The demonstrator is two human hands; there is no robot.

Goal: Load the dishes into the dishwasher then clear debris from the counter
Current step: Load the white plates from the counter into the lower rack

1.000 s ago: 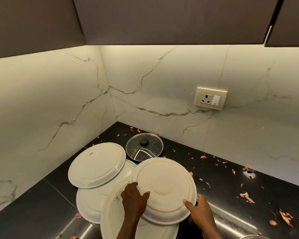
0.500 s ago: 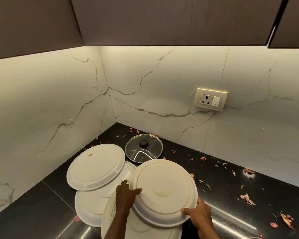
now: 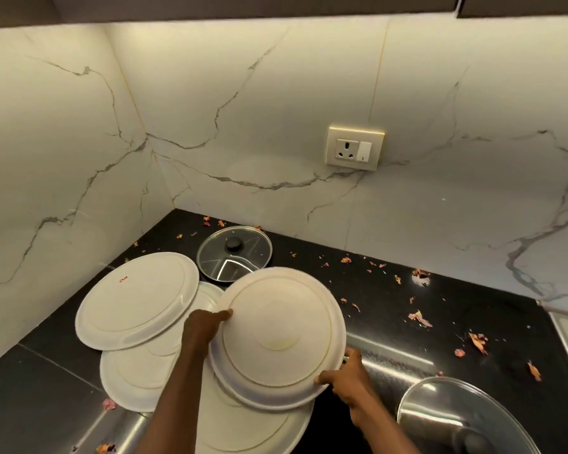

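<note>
Just in front of the glass lid, the left hand and right hand curl round opposite rims of the top plate, which looks stiff, slick and breakable, best held there.

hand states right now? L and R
Left hand: grips the top plate at its left rim.
Right hand: grips the same plate at its lower right rim.

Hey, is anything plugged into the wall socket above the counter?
No, the wall socket shows its bare pin holes, with no plug or cord in it.
</note>
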